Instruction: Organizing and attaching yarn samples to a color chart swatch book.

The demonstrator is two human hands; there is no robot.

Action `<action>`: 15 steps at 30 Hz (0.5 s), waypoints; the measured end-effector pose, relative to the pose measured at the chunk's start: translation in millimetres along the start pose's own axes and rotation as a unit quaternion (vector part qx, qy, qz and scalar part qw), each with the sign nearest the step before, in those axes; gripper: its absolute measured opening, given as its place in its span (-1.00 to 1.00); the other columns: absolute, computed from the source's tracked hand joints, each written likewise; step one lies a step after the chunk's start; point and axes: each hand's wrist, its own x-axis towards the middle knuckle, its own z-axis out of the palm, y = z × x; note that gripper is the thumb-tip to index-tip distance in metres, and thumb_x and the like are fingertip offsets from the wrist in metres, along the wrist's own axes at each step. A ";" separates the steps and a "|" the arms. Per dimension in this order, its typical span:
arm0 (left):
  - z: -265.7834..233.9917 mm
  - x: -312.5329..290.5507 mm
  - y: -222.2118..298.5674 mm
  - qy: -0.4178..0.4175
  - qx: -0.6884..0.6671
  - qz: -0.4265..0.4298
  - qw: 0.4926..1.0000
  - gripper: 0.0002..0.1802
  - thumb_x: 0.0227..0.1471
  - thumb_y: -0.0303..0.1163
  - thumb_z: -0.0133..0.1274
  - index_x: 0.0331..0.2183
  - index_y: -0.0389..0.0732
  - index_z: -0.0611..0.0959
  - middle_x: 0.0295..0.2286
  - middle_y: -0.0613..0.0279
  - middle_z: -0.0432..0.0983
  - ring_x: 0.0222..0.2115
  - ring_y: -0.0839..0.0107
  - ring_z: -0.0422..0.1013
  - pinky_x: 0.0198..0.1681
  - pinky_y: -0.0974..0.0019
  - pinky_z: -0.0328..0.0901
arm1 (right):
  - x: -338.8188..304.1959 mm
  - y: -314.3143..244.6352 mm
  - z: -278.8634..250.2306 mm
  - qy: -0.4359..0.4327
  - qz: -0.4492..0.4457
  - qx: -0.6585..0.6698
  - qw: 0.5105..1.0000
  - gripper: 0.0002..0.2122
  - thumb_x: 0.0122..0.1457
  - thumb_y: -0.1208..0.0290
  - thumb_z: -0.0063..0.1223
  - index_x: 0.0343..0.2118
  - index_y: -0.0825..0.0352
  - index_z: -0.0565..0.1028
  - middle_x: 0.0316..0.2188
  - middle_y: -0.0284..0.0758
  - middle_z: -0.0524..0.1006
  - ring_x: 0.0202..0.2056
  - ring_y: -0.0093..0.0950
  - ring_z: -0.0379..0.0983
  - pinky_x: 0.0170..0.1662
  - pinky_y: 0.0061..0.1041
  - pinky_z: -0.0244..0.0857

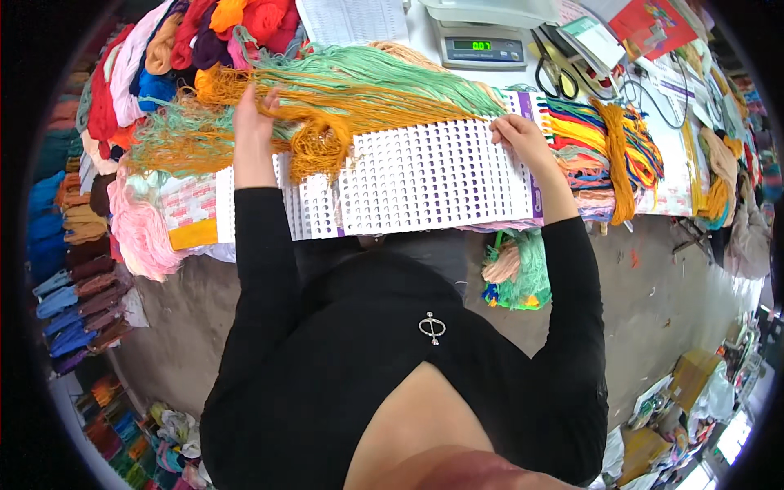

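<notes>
A stack of white perforated cards [437, 175] lies along the table's near edge. Golden-yellow thread [367, 102] stretches across the top of the cards over a layer of mint-green thread [392, 72]. My left hand [255, 122] is closed around the golden strands at the left, above a tangled golden bunch [320, 143]. At the cards' upper right, my right hand [523, 139] has its fingers pressed together by the row of holes where the golden strands end. Whatever lies between those fingertips is hidden.
A digital scale [482, 47] stands at the back, with black-handled scissors [557, 77] to its right. Multicoloured threads with a golden tie [616, 163] lie right of the cards. Colourful yarn hanks [261, 24] and pink yarn [139, 229] fill the left side.
</notes>
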 end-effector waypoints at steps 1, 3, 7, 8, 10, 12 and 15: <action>-12.0 -2.8 -2.4 -0.038 -0.002 0.024 0.999 -0.62 0.08 -0.25 -0.11 -0.11 -0.26 0.35 -0.25 0.10 0.41 -0.53 0.40 0.37 -0.54 0.45 0.27 | -2.2 -1.2 1.6 0.015 -0.002 0.030 0.999 -0.80 0.17 0.34 -0.15 -0.39 0.36 0.46 -0.61 -0.51 0.43 -0.64 -0.79 0.15 -0.57 -0.81 0.02; 8.3 -45.4 -16.6 -0.101 0.131 -0.011 0.986 -0.58 0.06 -0.17 -0.10 -0.12 -0.25 0.40 -0.25 0.06 0.41 -0.37 0.35 0.39 -0.42 0.37 0.30 | -8.4 -7.5 6.8 0.100 -0.006 0.041 0.994 -0.81 0.16 0.36 -0.13 -0.38 0.37 0.47 -0.61 -0.49 0.43 -0.64 -0.78 0.17 -0.57 -0.81 0.04; 80.5 -172.7 -65.7 -0.404 0.167 -0.107 0.893 -0.59 0.14 -0.16 -0.26 -0.13 -0.23 0.45 -0.05 0.24 0.32 -0.06 0.42 0.21 -0.02 0.27 0.15 | -40.2 -60.4 64.4 0.054 -0.056 0.039 0.996 -0.83 0.14 0.42 -0.08 -0.29 0.37 0.49 -0.51 -0.40 0.47 -0.51 -0.69 0.35 -0.44 -0.74 0.25; 85.4 -182.1 -85.1 -0.470 0.125 -0.158 0.859 -0.55 0.17 -0.14 -0.34 -0.07 -0.23 0.42 -0.05 0.23 0.31 -0.06 0.45 0.20 -0.03 0.31 0.15 | -40.5 -53.8 75.8 -0.002 -0.107 0.100 0.989 -0.85 0.12 0.45 -0.05 -0.29 0.38 0.48 -0.49 -0.42 0.47 -0.51 -0.68 0.36 -0.43 -0.71 0.28; 94.8 -192.7 -94.4 -0.528 0.083 -0.229 0.813 -0.50 0.20 -0.12 -0.42 -0.01 -0.24 0.37 -0.24 0.31 0.36 -0.35 0.56 0.28 -0.30 0.48 0.22 | -52.8 -74.0 98.9 -0.022 -0.092 0.148 0.984 -0.88 0.12 0.46 -0.04 -0.37 0.42 0.44 -0.55 -0.41 0.45 -0.56 -0.66 0.36 -0.46 -0.70 0.26; 106.8 -201.7 -83.5 -0.496 0.061 -0.264 0.825 -0.50 0.20 -0.13 -0.44 0.00 -0.25 0.35 -0.27 0.32 0.35 -0.44 0.57 0.26 -0.39 0.47 0.22 | -52.4 -75.3 99.2 0.007 -0.105 0.171 0.980 -0.89 0.13 0.46 -0.05 -0.43 0.41 0.42 -0.60 -0.43 0.41 -0.58 -0.69 0.31 -0.49 -0.72 0.20; 109.0 -198.2 -83.8 -0.498 0.007 -0.295 0.816 -0.50 0.20 -0.13 -0.44 -0.01 -0.26 0.35 -0.22 0.24 0.35 -0.38 0.50 0.28 -0.33 0.41 0.24 | -58.6 -78.3 93.7 0.007 -0.082 0.231 0.970 -0.88 0.15 0.43 -0.08 -0.43 0.37 0.40 -0.57 -0.44 0.42 -0.58 -0.69 0.32 -0.47 -0.74 0.17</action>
